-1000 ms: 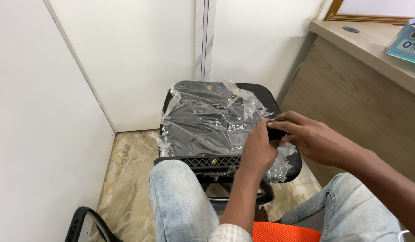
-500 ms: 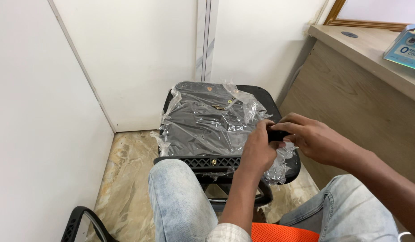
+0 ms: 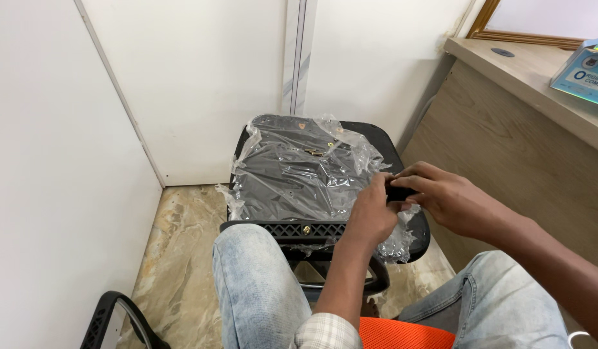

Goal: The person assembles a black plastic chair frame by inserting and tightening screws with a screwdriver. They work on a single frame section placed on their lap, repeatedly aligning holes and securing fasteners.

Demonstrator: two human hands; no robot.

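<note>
Head view: a dark bag (image 3: 299, 178) wrapped in clear plastic is seen lying on a black chair seat (image 3: 412, 229).
Left hand (image 3: 370, 216): fingers closed on a small black object (image 3: 399, 192) at the seat's right edge.
Right hand (image 3: 454, 200): fingers pinched on the same object.

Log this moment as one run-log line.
left hand: pinching small black object | right hand: gripping same object | under them: plastic-wrapped dark bag on black chair | nearby: wooden desk
</note>
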